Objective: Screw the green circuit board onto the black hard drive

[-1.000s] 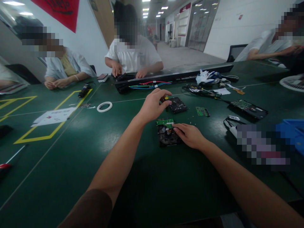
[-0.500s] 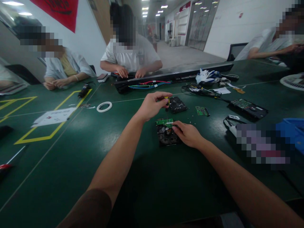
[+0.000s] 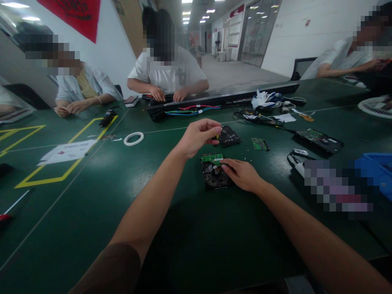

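Observation:
My left hand (image 3: 200, 136) pinches the yellow and black handle of a small screwdriver (image 3: 217, 136), held upright above the near hard drive. Its thin shaft points down at the green circuit board (image 3: 212, 158) along that drive's far edge; the exact spot of the tip is too small to make out. The hard drive (image 3: 214, 181) lies flat on the table with its dark metal underside up. My right hand (image 3: 243, 174) rests at the drive's right side, thumb and forefinger against the board's edge. A second hard drive (image 3: 229, 136) lies just behind my left hand.
Right of the drives lie a loose circuit board (image 3: 260, 143), tiny screws and another drive (image 3: 320, 141) with a cable. A white tape roll (image 3: 134, 139) and paper (image 3: 67, 152) are left. Beyond stands a long black panel (image 3: 226, 98) with wires; co-workers sit around the table.
My left fingers have shifted and curled around the screwdriver handle, covering more of it. My right hand and the drive stay nearly in place; the view has shifted slightly.

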Available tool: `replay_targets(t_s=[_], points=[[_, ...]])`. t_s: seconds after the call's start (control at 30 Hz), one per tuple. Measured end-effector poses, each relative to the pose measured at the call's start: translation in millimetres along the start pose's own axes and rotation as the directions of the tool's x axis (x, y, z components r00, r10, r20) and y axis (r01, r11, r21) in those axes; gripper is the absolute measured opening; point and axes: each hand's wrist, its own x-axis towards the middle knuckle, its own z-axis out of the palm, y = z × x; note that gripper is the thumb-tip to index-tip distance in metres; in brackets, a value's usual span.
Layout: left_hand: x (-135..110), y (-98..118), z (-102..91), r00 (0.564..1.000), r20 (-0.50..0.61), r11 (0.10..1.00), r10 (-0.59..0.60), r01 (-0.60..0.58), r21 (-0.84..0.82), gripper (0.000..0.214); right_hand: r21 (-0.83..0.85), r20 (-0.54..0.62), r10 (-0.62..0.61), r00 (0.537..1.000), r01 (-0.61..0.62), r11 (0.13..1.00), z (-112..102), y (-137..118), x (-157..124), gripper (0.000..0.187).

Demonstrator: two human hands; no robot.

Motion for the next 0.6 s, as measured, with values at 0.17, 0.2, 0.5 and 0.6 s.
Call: replay_targets(t_s=[0.17, 0.2, 0.5, 0.6], points=[[-1.8, 4.6, 2.8, 0.999, 0.006, 0.999, -0.039, 0.04, -0.032, 0.022, 0.021, -0.01, 0.003, 1.0, -0.002, 1.0, 1.7, 1.3, -0.3, 0.039], [-1.9, 5.4, 2.7, 0.999, 0.009, 0.999, -0.043, 0.043, -0.033, 0.022, 0.021, -0.013, 0.004, 1.0, -0.004, 1.0, 2.0, 1.5, -0.6, 0.039], [-3.6, 6.9, -0.1, 1.0, 0.011, 0.998, -0.01, 0.01, 0.059, 0.016, 0.024, -0.005, 0.001, 1.0, 0.0, 1.0, -1.4, -0.6, -1.3, 0.041], [-5.1, 6.2, -1.6, 0.999, 0.05, 0.999, -0.018, 0.016, 0.041, 0.017, 0.024, -0.014, -0.001, 1.0, 0.001, 1.0, -0.8, -0.1, -1.3, 0.04]])
